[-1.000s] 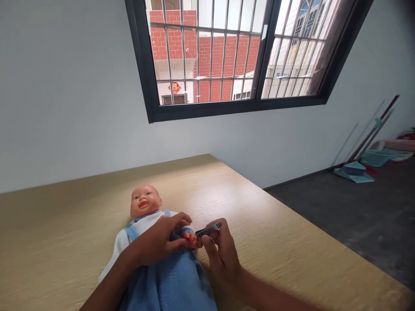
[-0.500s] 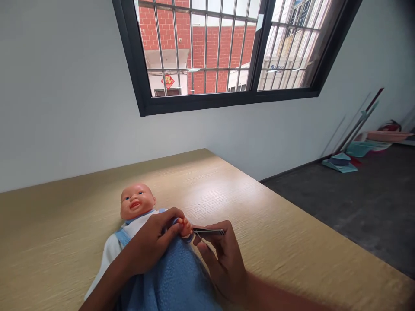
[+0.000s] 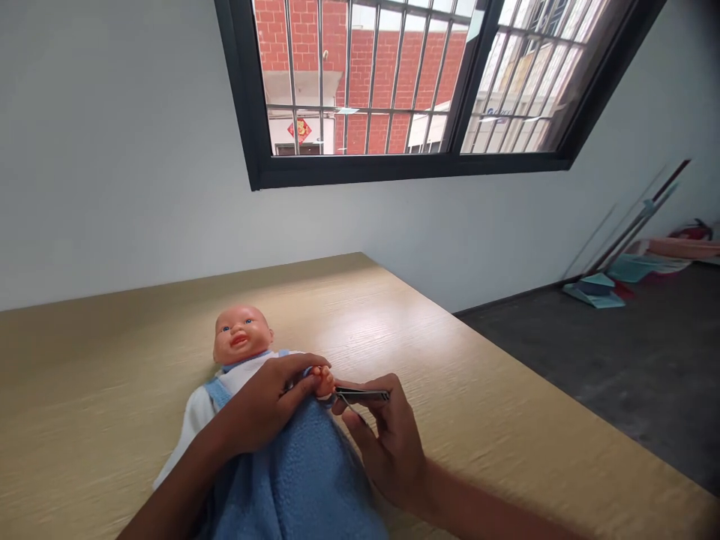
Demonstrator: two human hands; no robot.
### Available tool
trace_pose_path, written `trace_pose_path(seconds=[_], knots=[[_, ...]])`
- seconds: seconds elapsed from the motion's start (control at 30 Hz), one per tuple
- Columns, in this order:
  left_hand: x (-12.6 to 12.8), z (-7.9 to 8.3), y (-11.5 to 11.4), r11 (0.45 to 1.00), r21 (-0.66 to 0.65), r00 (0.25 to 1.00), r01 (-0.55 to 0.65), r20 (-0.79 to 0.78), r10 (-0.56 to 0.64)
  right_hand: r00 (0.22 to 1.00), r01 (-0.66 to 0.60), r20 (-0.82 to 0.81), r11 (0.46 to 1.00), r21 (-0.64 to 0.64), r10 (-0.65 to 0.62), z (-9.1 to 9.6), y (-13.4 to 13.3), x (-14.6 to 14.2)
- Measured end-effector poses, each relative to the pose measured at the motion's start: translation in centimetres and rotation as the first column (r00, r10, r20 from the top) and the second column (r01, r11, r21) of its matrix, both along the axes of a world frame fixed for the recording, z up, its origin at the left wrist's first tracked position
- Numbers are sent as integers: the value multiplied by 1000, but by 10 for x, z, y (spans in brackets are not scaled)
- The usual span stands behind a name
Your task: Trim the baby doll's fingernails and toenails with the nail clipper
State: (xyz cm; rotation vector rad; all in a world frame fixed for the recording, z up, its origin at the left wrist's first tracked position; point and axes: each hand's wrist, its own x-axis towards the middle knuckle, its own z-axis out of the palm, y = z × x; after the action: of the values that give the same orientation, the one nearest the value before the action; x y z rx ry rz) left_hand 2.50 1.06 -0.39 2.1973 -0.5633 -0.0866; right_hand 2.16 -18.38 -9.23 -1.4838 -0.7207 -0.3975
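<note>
A baby doll (image 3: 241, 335) lies on its back on the wooden table (image 3: 478, 420), dressed in white and blue, with a blue fleece blanket (image 3: 298, 480) over its body. My left hand (image 3: 270, 409) pinches the doll's small hand (image 3: 323, 381) between thumb and fingers. My right hand (image 3: 385, 442) is closed on a metal nail clipper (image 3: 363, 394), whose jaws touch the doll's fingertips.
The table stands against a grey wall under a barred window (image 3: 405, 82). To the right lies dark floor (image 3: 619, 367). A dustpan (image 3: 596, 289), long handles and basins sit in the far right corner.
The clipper turned from tilted to level at the doll's fingers. The doll's hand came up a little in my left fingers. My view shifted slightly.
</note>
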Motion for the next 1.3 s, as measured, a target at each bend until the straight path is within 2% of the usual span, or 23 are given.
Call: trace_pose_path(seconds=[0.17,0.33,0.63,0.93,1.13,1.3], knots=[[1,-1,0,999,-16,999,39,3,-39,999,9,40,995,-99,-5,14,-4,1],[0,-1,-1,993,39,994,107,17,-108,994,16,109,979,-204,6,24,-7,2],[-1,1,-4,991,60,992,122,37,-124,943,140,330,949,-282,-41,18,-8,3],[0,-2,-3,993,69,994,101,44,-104,872,292,485,864,-410,-64,24,-4,-2],[0,-3,-3,994,62,994,90,52,-93,845,331,535,803,-496,-18,33,-3,-4],[0,-4,-4,994,70,994,84,66,-89,851,332,524,776,-536,-2,38,-3,-4]])
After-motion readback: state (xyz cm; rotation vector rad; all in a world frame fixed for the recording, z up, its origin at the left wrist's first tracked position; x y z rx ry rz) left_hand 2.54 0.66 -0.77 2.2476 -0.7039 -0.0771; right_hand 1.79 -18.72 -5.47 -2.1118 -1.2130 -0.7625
